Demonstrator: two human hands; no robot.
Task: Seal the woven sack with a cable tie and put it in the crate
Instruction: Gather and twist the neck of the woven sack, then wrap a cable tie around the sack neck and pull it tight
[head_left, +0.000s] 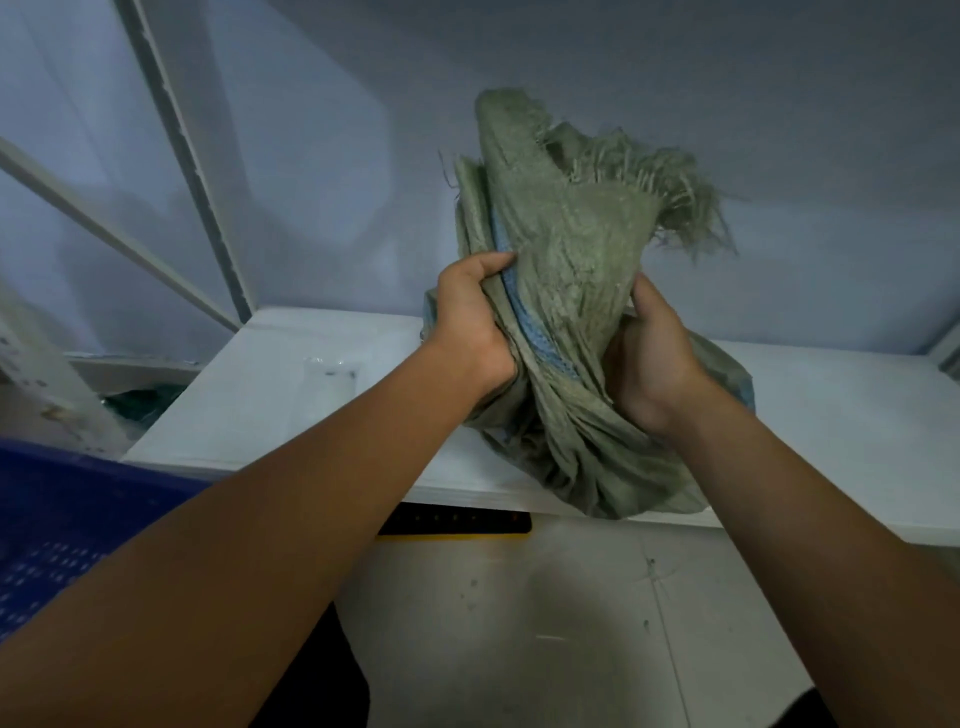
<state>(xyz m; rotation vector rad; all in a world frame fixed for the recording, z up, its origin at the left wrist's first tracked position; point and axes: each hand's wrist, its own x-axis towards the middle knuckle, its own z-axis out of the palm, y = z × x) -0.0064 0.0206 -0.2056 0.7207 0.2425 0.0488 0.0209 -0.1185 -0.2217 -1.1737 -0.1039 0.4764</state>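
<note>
Both hands, left hand (470, 325) and right hand (654, 358), clench their fingers around the sack (571, 270) neck on the counter (291, 395), toward one o'clock. Soft, light, floppy; best gripped below the frayed mouth.

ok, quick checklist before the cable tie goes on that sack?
1. Left hand grips the sack neck: ok.
2. Right hand grips the opposite side: ok.
3. Neck bunched tight: not ok, frayed top fans out.
4. Cable tie in hand: not ok, none visible.
5. Sack rests on white table: ok.
6. Blue crate free to receive it: cannot tell, only a corner shows.
</note>
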